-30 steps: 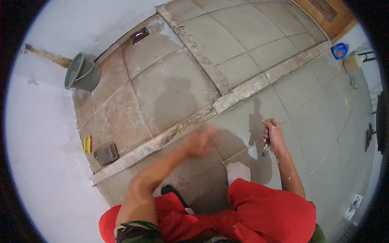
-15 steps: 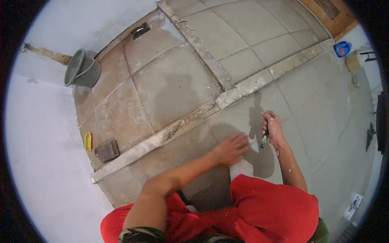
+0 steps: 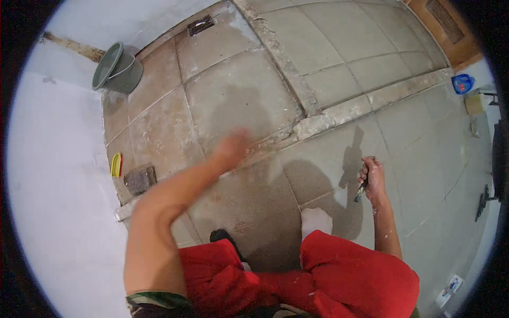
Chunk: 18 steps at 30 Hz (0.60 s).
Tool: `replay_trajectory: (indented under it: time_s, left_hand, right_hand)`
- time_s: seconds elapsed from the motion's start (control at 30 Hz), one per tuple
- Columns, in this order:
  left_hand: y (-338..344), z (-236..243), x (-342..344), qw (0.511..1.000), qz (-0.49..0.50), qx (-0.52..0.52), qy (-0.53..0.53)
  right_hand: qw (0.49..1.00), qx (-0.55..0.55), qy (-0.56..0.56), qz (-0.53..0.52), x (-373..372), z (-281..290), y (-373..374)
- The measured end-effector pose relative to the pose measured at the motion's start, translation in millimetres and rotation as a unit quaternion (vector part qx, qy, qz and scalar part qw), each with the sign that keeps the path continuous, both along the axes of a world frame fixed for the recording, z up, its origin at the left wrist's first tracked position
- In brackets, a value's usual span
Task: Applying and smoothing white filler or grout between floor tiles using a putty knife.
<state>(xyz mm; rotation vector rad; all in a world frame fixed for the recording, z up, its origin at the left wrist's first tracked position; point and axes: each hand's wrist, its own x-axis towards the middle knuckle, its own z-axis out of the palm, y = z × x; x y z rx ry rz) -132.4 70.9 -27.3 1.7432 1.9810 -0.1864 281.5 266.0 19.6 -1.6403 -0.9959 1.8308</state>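
My right hand (image 3: 374, 177) is closed round a slim dark-handled tool (image 3: 360, 192) over the grey tiles at the right. The tool's lower end is spattered with pale stuff; its other end is hidden by my fingers, so its kind cannot be told. Whitish smears mark this hand and forearm. My left hand (image 3: 234, 149) reaches out above the raised concrete strip (image 3: 323, 121), smeared by motion, so its fingers do not show clearly. Nothing can be made out in it. Between my arms are my knees in red cloth and a foot in a white sock (image 3: 317, 220).
A grey-green bucket (image 3: 124, 74) stands by the left wall. Near it lie a yellow brush (image 3: 116, 165) with red bristles and a rough dark block (image 3: 140, 180). A dark float-like plate (image 3: 201, 25) lies far off. At the right are a blue container (image 3: 463, 84) and a wooden door (image 3: 442, 32).
My left hand has swung from beside my right knee out to the left and away from me. My right hand keeps the tool, slightly farther right in the view. The view has shifted a little.
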Motion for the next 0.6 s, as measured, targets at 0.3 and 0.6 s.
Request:
replay_trajectory:
  time_s: [0.3,0.6]
  left_hand:
    - [-12,69,-42,0.984,0.036,0.167,0.049]
    - [-64,-2,117,0.885,-0.275,0.26,-0.271]
  right_hand:
    - [0.995,0.037,-0.033,0.086,-30,8,-21]
    - [0.98,0.048,-0.115,0.156,-27,0,-53]
